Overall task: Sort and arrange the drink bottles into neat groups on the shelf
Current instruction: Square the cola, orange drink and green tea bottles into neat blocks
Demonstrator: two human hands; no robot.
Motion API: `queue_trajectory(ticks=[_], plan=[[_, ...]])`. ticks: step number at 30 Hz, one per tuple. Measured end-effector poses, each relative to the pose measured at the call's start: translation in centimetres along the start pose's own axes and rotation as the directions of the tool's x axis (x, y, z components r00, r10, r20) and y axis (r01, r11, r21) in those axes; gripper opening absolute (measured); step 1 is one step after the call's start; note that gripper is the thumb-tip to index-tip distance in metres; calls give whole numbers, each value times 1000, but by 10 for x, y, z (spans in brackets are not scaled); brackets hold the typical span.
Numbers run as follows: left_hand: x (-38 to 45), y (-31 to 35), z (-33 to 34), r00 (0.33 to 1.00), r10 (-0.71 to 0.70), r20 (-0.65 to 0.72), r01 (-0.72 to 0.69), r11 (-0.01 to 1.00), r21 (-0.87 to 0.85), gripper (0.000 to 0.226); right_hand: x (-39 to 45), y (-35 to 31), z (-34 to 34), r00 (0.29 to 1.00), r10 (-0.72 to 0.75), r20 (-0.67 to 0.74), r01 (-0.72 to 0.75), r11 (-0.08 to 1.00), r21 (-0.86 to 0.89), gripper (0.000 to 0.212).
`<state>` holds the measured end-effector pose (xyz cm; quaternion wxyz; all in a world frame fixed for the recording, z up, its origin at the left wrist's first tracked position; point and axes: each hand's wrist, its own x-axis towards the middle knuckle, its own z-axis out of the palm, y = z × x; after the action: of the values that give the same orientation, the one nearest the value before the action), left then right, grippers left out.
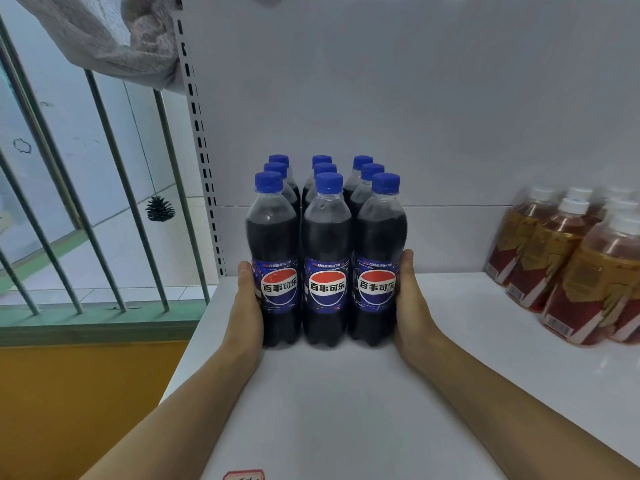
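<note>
Nine dark cola plastic bottles with blue caps (325, 258) stand in a three-by-three block on the white shelf (346, 393). Left hand (246, 306) and right hand (410, 303) press its sides, fingers straight and together. Amber tea bottles (568, 265) stand far right.

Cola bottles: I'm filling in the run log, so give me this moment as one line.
left hand pressing block's left side | right hand pressing right side | blue-capped dark cola bottles grouped upright | white shelf
</note>
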<state>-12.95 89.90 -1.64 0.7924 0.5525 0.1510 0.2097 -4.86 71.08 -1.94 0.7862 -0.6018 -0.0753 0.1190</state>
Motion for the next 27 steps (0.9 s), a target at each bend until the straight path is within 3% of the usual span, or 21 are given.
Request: queue_trajectory(ticks=[12,17,20,23,27], plan=[[29,28,-11,989,-80,-123,78,997,-18,77,31,-27,-10,999,-23,-33,21,998,-57,73],[34,29,3,992,-117,-47,116,993,-33,52,35,-27,3,994,112,-1,-112,994,22,60],[38,23,3,995,-103,-9,103,994,-31,47,42,-20,4,996,82,-22,-83,996,-44,41],[42,21,3,994,-96,-51,97,995,6,46,44,-20,4,988,145,-55,-147,988,-34,53],[42,21,5,997,-80,-20,81,997,15,45,41,-16,5,992,126,29,-128,989,78,55]])
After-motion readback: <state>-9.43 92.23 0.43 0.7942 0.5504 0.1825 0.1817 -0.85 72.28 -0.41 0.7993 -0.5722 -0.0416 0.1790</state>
